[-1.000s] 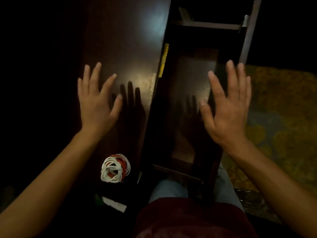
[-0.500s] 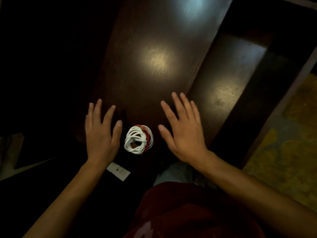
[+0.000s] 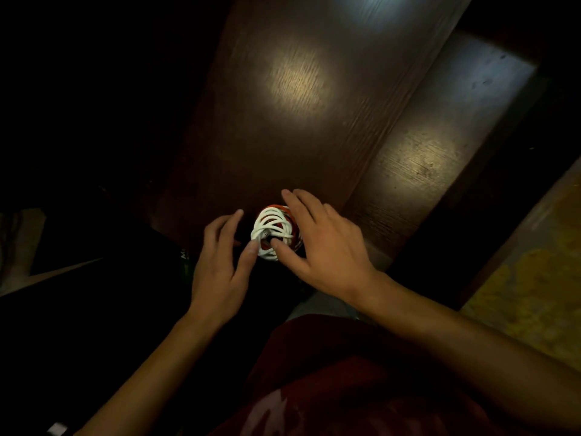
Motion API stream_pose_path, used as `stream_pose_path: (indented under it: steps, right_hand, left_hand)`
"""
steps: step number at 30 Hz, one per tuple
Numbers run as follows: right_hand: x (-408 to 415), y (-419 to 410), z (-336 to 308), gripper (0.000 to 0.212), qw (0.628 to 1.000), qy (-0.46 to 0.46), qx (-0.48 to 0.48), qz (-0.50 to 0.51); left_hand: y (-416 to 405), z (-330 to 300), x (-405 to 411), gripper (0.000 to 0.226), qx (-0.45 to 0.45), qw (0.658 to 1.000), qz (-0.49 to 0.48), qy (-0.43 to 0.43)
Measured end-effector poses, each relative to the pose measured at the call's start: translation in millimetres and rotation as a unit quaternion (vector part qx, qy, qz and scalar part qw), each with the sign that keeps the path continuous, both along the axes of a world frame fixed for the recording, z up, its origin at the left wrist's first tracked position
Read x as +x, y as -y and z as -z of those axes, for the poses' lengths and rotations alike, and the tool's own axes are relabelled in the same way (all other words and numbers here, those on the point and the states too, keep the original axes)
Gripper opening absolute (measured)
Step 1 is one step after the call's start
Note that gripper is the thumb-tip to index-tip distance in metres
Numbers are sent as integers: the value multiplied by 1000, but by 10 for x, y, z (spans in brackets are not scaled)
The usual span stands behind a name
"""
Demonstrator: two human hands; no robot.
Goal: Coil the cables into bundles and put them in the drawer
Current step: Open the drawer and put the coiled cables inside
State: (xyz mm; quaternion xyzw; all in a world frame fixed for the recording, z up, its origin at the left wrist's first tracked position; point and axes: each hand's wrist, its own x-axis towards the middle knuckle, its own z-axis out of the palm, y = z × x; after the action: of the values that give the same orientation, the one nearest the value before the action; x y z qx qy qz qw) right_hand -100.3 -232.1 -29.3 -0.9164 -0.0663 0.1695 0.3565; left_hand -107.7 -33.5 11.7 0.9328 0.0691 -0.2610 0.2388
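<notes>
A coiled bundle of white and red cables (image 3: 271, 228) lies at the near edge of the dark wooden top (image 3: 298, 105). My right hand (image 3: 323, 247) cups the bundle, thumb on its near side and fingers over its far right side. My left hand (image 3: 220, 262) is beside it on the left with fingers spread, its thumb tip touching the white loops. The open drawer (image 3: 440, 136) is to the right of the top, and its dark wooden floor shows nothing in it.
A yellow patterned rug (image 3: 534, 278) covers the floor at the right, beyond the drawer's side. A pale surface (image 3: 19, 247) shows in the dark at the left. My red shirt (image 3: 345, 388) fills the bottom of the view.
Both hands came down and inward from spread in the air to the cable bundle. The right hand has closed around it and the left thumb now touches it. The view has tilted down.
</notes>
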Motion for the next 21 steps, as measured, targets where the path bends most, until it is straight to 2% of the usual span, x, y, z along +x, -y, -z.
stream_pose_path:
  steps: [6,13,15,17,21]
  right_hand:
    - [9,-25,19,69,999,-13,30,9]
    - [2,-27,12,60,996,-32,76,29]
    - [-13,-23,20,62,995,-36,89,37]
    - [-42,-21,29,65,991,-52,114,56]
    - [-79,-16,38,67,981,-90,148,89]
  left_hand:
    - [131,28,-51,66,-42,999,-24,-16]
    - [316,-8,-55,46,-143,966,-211,-45]
    - [303,6,-43,50,-170,949,-257,-59]
    - [298,2,-23,54,-181,940,-283,-67]
    - [364,-42,9,37,-191,937,-286,-62]
